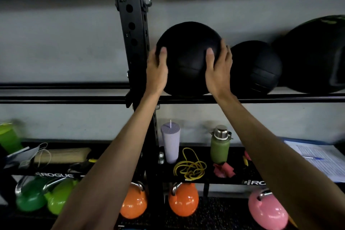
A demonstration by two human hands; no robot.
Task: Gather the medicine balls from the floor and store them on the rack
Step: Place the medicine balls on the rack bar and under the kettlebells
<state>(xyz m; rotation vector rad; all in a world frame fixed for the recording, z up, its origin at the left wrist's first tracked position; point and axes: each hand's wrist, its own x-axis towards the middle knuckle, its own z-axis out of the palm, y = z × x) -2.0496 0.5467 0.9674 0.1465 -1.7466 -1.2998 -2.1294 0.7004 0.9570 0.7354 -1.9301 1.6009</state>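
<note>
Placement: your left hand (156, 70) and right hand (218, 73) cup the round black medicine ball (186, 56) on the black steel rack (74, 99), mid-frame; next, likely release

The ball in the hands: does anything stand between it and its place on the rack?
Nothing visible does. The ball, held at its sides by the left hand and right hand, is at the rack rails, in the gap between the upright post and a smaller ball to its right.

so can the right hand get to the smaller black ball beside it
Probably yes: the smaller ball sits just beside the right hand, nothing between them, but that hand holds the medicine ball.
</note>
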